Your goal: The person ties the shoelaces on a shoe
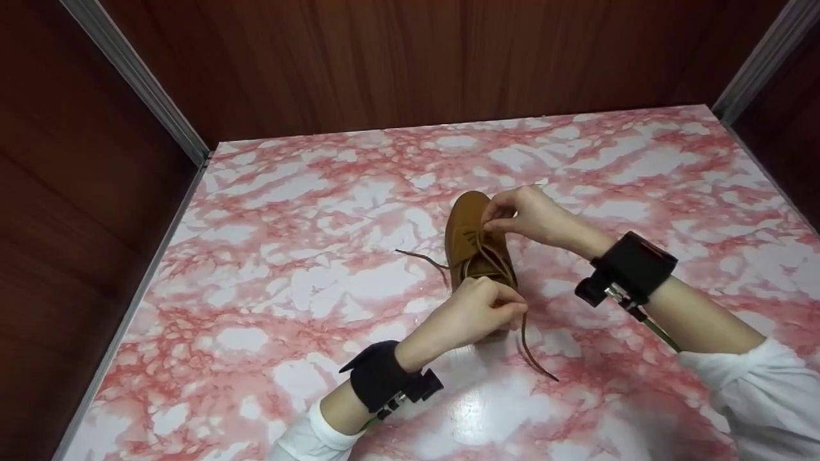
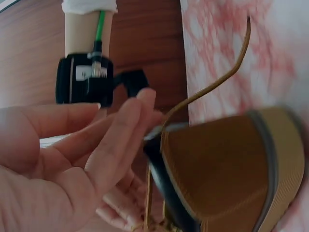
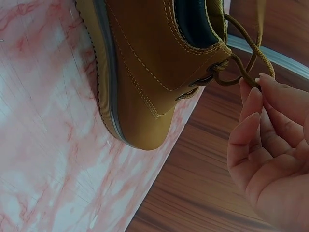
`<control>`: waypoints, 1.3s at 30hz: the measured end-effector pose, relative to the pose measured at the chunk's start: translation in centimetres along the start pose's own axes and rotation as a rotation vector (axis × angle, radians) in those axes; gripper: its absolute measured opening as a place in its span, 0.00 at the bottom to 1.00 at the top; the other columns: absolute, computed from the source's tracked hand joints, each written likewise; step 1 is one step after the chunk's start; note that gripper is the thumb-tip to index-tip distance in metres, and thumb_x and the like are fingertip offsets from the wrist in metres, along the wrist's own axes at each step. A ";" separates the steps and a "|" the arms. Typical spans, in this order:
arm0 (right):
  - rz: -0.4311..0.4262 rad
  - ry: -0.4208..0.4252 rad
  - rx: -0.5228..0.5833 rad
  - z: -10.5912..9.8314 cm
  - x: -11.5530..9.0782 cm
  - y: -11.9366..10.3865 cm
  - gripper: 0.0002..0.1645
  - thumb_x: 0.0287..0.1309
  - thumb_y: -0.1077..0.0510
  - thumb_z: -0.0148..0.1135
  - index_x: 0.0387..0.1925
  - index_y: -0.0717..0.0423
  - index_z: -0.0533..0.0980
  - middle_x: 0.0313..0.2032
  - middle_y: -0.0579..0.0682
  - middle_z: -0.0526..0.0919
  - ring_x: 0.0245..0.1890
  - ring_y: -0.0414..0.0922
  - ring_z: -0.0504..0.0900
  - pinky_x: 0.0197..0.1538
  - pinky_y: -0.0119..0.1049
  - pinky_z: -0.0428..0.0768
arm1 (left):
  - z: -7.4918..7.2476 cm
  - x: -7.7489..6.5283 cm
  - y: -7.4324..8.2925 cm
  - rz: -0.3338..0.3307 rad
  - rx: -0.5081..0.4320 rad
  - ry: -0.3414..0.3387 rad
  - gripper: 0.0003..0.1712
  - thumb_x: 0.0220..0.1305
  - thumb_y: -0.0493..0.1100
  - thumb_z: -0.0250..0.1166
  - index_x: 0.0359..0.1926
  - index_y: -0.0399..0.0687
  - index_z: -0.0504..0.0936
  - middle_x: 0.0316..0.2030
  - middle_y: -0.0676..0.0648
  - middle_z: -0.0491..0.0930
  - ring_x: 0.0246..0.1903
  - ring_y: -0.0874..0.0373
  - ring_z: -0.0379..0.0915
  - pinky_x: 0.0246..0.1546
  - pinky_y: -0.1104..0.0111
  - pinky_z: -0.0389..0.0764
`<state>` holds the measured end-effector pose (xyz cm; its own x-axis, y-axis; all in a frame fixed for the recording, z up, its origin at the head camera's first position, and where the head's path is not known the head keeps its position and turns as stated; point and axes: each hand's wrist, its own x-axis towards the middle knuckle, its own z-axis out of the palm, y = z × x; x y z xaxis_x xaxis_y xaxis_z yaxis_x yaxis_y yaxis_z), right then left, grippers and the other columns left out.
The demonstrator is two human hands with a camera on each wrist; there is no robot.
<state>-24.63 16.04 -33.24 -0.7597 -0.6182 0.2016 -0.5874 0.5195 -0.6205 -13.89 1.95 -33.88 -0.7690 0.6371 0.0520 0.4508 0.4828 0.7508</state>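
Note:
A tan ankle boot (image 1: 462,221) stands upright on the tabletop, toe toward the back wall. Its brown lace (image 3: 246,79) runs through the eyelets, with loops above the opening. My right hand (image 1: 528,214) is over the front of the boot; in the right wrist view its thumb and index finger pinch the lace. My left hand (image 1: 477,310) is above the boot's heel end, covering part of it. Its fingers (image 2: 120,130) look fairly straight, with a gap to the thumb. A free lace end (image 2: 222,79) passes beside those fingertips; whether they touch it is unclear.
The tabletop (image 1: 307,224) has a red and white marbled pattern. Dark wood panels (image 1: 416,64) rise behind it and at both sides. Another lace end (image 1: 419,256) trails out to the left of the boot. Both wrists wear black straps (image 1: 634,266) with small cameras.

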 end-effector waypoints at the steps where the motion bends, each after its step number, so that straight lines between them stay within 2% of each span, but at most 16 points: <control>1: 0.002 -0.003 0.004 0.0 0.0 0.0 0.06 0.37 0.54 0.52 0.21 0.52 0.71 0.20 0.43 0.72 0.19 0.39 0.69 0.20 0.29 0.66 | -0.4 0.0 0.0 -0.002 -0.019 0.011 0.07 0.45 0.45 0.51 0.22 0.52 0.75 0.14 0.61 0.69 0.13 0.73 0.63 0.14 0.82 0.63; 4: 0.011 -0.008 0.009 -0.1 0.0 0.0 0.07 0.36 0.54 0.53 0.21 0.52 0.71 0.20 0.44 0.72 0.19 0.39 0.69 0.20 0.29 0.66 | -1.6 0.4 -0.3 -0.011 -0.104 0.050 0.09 0.43 0.47 0.51 0.22 0.49 0.74 0.14 0.57 0.70 0.13 0.68 0.66 0.14 0.79 0.65; 5: 0.013 -0.007 0.006 -0.1 0.0 0.0 0.07 0.36 0.54 0.53 0.21 0.52 0.71 0.20 0.44 0.72 0.19 0.38 0.69 0.20 0.29 0.66 | -2.1 0.6 -0.6 -0.006 -0.116 0.083 0.09 0.42 0.47 0.52 0.22 0.48 0.74 0.15 0.56 0.71 0.13 0.67 0.66 0.13 0.78 0.65; 7: 0.015 -0.003 -0.007 -0.1 0.0 0.0 0.08 0.36 0.53 0.53 0.21 0.52 0.71 0.20 0.43 0.72 0.19 0.37 0.69 0.20 0.29 0.66 | -3.3 1.1 -1.3 0.006 -0.102 0.175 0.09 0.41 0.49 0.52 0.21 0.49 0.73 0.15 0.55 0.70 0.13 0.66 0.65 0.13 0.77 0.65; 11: 0.021 0.001 -0.013 0.0 -0.1 0.1 0.08 0.36 0.53 0.53 0.21 0.52 0.71 0.20 0.42 0.72 0.19 0.37 0.69 0.20 0.29 0.67 | -5.1 2.6 -3.8 -0.016 0.010 0.392 0.13 0.37 0.52 0.53 0.23 0.50 0.72 0.17 0.57 0.69 0.16 0.67 0.63 0.15 0.78 0.64; 13: 0.024 -0.002 -0.004 0.0 -0.1 0.1 0.07 0.36 0.53 0.53 0.21 0.52 0.71 0.20 0.43 0.72 0.19 0.37 0.69 0.20 0.29 0.67 | -5.4 3.3 -5.2 -0.037 0.055 0.435 0.16 0.35 0.54 0.53 0.25 0.50 0.72 0.19 0.58 0.69 0.17 0.68 0.63 0.16 0.79 0.63; 16: 0.029 -0.001 0.002 0.2 -0.2 0.2 0.07 0.36 0.53 0.53 0.21 0.52 0.71 0.20 0.43 0.72 0.19 0.37 0.68 0.20 0.29 0.66 | -5.0 4.1 -6.6 -0.057 0.069 0.411 0.22 0.33 0.57 0.53 0.30 0.47 0.72 0.21 0.56 0.69 0.19 0.67 0.63 0.17 0.79 0.63; 20: 0.041 0.006 -0.007 0.1 0.0 0.2 0.08 0.36 0.52 0.53 0.21 0.51 0.71 0.20 0.43 0.72 0.20 0.37 0.68 0.21 0.29 0.66 | -4.2 4.9 -7.5 -0.045 0.049 0.383 0.25 0.32 0.57 0.53 0.32 0.46 0.72 0.24 0.54 0.69 0.21 0.67 0.64 0.19 0.79 0.64; 27: 0.046 0.027 -0.004 0.0 0.2 0.0 0.07 0.36 0.53 0.53 0.22 0.51 0.71 0.21 0.42 0.72 0.21 0.36 0.68 0.22 0.29 0.65 | -3.7 5.7 -7.9 0.032 0.068 0.414 0.18 0.32 0.55 0.55 0.26 0.51 0.75 0.21 0.57 0.69 0.19 0.69 0.62 0.18 0.79 0.63; 33: 0.051 0.047 -0.003 0.0 0.3 -0.2 0.07 0.37 0.53 0.52 0.22 0.51 0.71 0.20 0.42 0.72 0.21 0.36 0.68 0.23 0.29 0.65 | -3.5 6.1 -7.9 0.092 0.072 0.450 0.12 0.35 0.50 0.57 0.23 0.48 0.76 0.20 0.57 0.69 0.20 0.70 0.62 0.20 0.78 0.62; 39: 0.046 0.075 0.004 0.2 0.6 -0.2 0.08 0.36 0.52 0.52 0.21 0.52 0.71 0.20 0.42 0.72 0.21 0.36 0.69 0.23 0.29 0.65 | -3.2 6.3 -8.1 0.113 0.088 0.505 0.08 0.37 0.47 0.57 0.21 0.49 0.77 0.18 0.58 0.69 0.19 0.71 0.62 0.20 0.78 0.63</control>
<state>-24.85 15.45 -33.15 -0.8047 -0.5479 0.2285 -0.5503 0.5442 -0.6332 -23.83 0.09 -37.54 -0.8261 0.3295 0.4573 0.5636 0.4900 0.6651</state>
